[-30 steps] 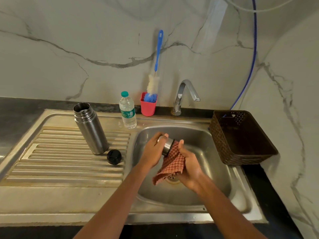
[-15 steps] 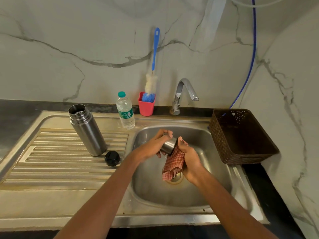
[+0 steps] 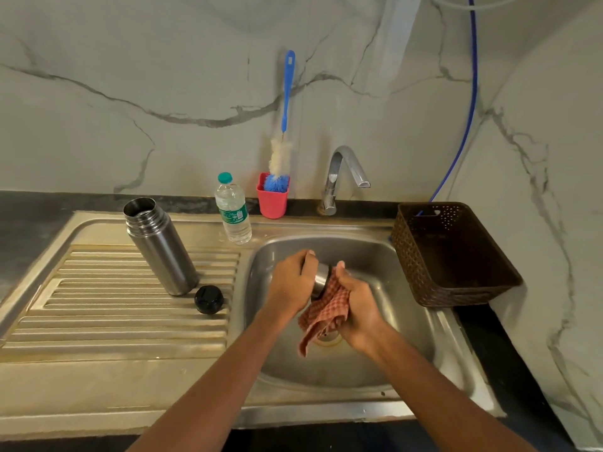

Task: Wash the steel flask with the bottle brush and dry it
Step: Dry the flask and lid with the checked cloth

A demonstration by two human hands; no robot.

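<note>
Head view: over the sink basin (image 3: 391,337), I see the left hand (image 3: 293,283) gripping a steel cap (image 3: 321,279); the right hand (image 3: 359,303) wraps a red checked cloth (image 3: 326,313) against it. The steel flask (image 3: 160,246) stands open-mouthed on the drainboard (image 3: 114,308). The bottle brush (image 3: 284,125) stands at the desk's back edge.

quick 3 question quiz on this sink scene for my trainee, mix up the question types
1. True or false: the bottle brush stands in the pink cup.
2. What does the right hand hold against the steel lid? A) sponge B) checked cloth C) paper towel
3. Fill in: the black stopper lies on the drainboard beside the open ____.

Key: 1 true; 2 B; 3 steel flask.
</note>
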